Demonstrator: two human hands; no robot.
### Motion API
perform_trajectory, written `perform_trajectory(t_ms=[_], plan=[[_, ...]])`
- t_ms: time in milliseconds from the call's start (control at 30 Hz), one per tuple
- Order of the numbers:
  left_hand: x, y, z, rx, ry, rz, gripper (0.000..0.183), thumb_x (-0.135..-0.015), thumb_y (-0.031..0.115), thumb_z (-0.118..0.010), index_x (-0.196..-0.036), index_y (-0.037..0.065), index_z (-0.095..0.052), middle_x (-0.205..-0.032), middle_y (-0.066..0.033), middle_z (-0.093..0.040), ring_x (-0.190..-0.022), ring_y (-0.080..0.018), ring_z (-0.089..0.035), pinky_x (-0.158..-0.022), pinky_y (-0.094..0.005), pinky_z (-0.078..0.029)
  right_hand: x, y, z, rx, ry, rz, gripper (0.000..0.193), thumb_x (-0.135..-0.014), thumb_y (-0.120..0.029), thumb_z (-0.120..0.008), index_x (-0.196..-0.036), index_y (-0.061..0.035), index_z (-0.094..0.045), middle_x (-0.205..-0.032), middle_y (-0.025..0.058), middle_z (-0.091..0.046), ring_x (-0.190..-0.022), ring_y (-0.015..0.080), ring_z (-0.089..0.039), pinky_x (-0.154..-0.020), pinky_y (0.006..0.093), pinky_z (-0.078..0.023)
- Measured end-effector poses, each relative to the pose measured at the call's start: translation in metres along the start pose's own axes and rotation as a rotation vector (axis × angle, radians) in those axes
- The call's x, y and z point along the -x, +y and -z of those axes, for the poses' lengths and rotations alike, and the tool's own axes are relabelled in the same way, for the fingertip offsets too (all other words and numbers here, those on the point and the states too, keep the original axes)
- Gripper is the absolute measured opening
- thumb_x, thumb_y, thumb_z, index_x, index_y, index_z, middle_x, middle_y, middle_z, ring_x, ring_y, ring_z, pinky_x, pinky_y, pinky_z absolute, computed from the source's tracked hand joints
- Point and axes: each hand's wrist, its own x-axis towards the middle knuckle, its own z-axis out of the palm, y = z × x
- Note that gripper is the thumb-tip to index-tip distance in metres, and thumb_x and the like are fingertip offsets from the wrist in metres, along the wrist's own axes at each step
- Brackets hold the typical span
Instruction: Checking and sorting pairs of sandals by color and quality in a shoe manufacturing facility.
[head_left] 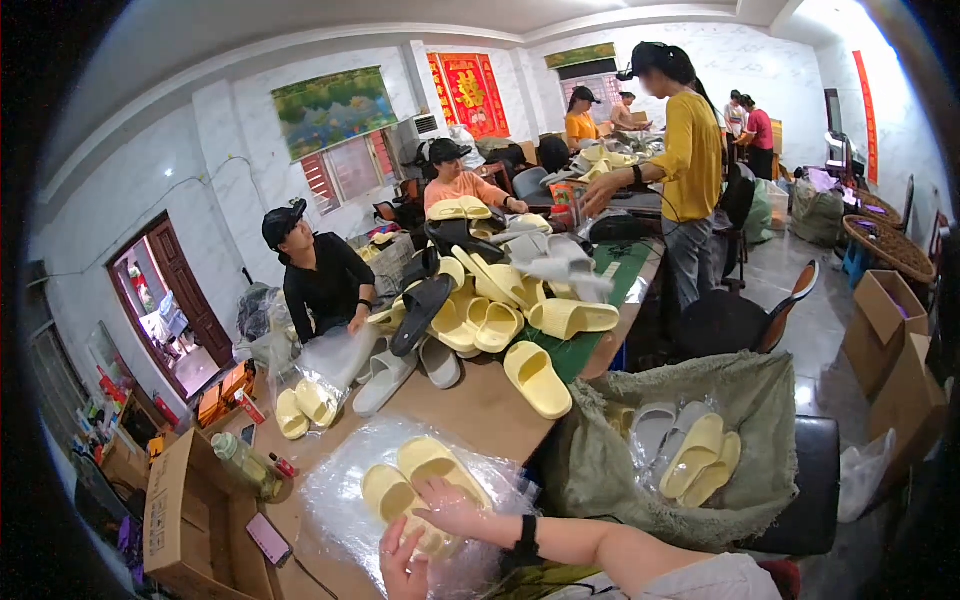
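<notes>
A pair of yellow slide slippers (440,462) lies side by side on a stack of clear plastic bags (335,480) at the near edge of the table. Across the slippers lies my right hand (452,508), its fingers stretched out and touching them; a black band circles the wrist. Beside their near end, my left hand (403,562) is raised with its fingers apart. Whether its fingertips touch the slipper is hard to tell. Beyond the bags, a large heap of yellow, grey and black slippers (480,310) covers the table.
To my right, a green woven sack (600,470) holds bagged grey and yellow slippers (700,460). On the left are an open cardboard box (190,510), a phone (268,538) and a bottle (245,465). A co-worker in black (325,275) sits across the table; others work farther back.
</notes>
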Motion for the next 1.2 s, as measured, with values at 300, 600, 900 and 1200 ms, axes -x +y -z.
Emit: perform_trajectory(t_ms=[300,600,900,1200], plan=[[-0.009,-0.068,0.001,-0.306,-0.003,0.287,0.052,-0.097,0.028,-0.056,-0.141,0.001,-0.051,-0.159,-0.0285,-0.030,-0.146,-0.0484,-0.028,-0.119,-0.0545,-0.025,0.060,-0.055,0.123,-0.685,-0.849,0.288,0.034,-0.095,-0.024,-0.068,-0.120,-0.0006,-0.066,-0.097,0.0147,-0.067,-0.085,0.0237,-0.065,-0.074,0.0324,-0.053],[0.005,-0.091,-0.024,-0.159,0.033,0.365,0.061,-0.104,0.041,-0.050,-0.154,0.007,-0.039,-0.162,-0.0277,-0.025,-0.149,-0.0438,-0.024,-0.122,-0.0465,-0.023,0.000,-0.032,0.098,-0.265,0.109,0.125,0.025,-0.094,-0.031,-0.066,-0.104,-0.0073,-0.068,-0.094,0.0087,-0.066,-0.084,0.0258,-0.066,-0.072,0.0375,-0.054],[0.005,-0.093,-0.024,-0.137,0.072,0.370,0.061,-0.093,0.018,-0.059,-0.149,0.001,-0.042,-0.159,-0.0296,-0.031,-0.150,-0.0437,-0.024,-0.121,-0.0489,-0.022,0.019,0.022,0.020,0.034,0.008,-0.084,0.039,-0.091,-0.040,-0.069,-0.114,-0.0105,-0.062,-0.107,0.0147,-0.063,-0.097,0.0364,-0.064,-0.080,0.0461,-0.054],[0.007,-0.094,-0.025,-0.151,0.121,0.380,0.057,-0.093,0.021,-0.060,-0.146,0.002,-0.047,-0.157,-0.0283,-0.035,-0.147,-0.0436,-0.030,-0.120,-0.0496,-0.026,0.024,0.020,0.014,0.049,0.060,-0.057,0.036,-0.089,-0.038,-0.070,-0.113,-0.0111,-0.063,-0.105,0.0119,-0.064,-0.099,0.0340,-0.063,-0.081,0.0454,-0.054]])
